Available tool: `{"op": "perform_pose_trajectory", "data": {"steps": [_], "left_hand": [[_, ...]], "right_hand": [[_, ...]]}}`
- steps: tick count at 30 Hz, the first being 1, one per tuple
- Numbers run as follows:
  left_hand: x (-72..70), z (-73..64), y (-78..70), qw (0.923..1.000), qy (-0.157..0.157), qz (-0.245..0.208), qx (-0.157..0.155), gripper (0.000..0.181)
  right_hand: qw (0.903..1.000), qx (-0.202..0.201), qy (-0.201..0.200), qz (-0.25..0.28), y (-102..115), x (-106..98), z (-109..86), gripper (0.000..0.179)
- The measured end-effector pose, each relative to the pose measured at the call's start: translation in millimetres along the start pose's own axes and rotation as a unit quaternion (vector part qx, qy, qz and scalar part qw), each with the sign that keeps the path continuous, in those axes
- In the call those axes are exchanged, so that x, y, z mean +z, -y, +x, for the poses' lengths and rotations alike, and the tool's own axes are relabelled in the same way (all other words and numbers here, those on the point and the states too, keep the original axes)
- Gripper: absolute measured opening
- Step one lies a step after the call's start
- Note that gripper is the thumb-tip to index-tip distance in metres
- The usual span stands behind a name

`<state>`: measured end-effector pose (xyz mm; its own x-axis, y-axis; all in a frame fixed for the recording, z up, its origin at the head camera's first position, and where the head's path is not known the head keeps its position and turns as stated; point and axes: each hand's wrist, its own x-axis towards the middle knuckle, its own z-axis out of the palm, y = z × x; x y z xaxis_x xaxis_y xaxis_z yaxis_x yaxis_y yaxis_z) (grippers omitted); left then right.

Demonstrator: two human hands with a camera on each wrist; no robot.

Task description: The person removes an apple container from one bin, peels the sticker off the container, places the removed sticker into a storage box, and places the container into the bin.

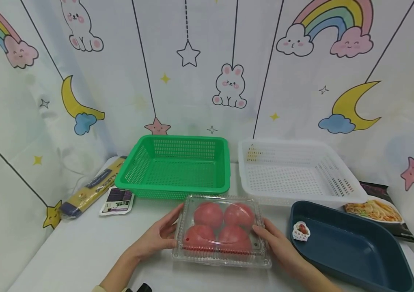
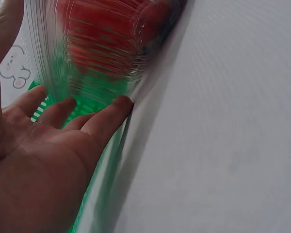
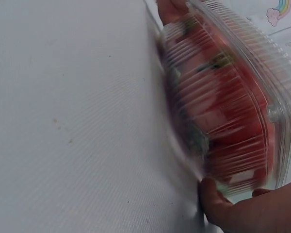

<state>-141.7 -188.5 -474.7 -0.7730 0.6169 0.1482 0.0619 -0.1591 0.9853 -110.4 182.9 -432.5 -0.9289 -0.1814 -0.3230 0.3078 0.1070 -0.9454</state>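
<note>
I'm steadying the tomato box (image 1: 223,232) toward the near edge of the bench (image 1: 90,247), left hand (image 1: 161,234) spreading along one side, right hand (image 1: 277,242) pinching the other, probably to keep it level.

Green basket (image 1: 179,174) just beside white basket (image 1: 289,176).
</note>
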Motion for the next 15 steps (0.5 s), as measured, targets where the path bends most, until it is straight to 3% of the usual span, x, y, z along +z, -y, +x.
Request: {"op": "perform_pose_trajectory", "data": {"steps": [15], "left_hand": [[5.3, -0.1, -2.4, 0.9995, -0.013, -0.027, 0.006, 0.106]], "right_hand": [[0.9992, 0.011, 0.001, 0.039, 0.9, -0.3, -9.3, 0.073]]}}
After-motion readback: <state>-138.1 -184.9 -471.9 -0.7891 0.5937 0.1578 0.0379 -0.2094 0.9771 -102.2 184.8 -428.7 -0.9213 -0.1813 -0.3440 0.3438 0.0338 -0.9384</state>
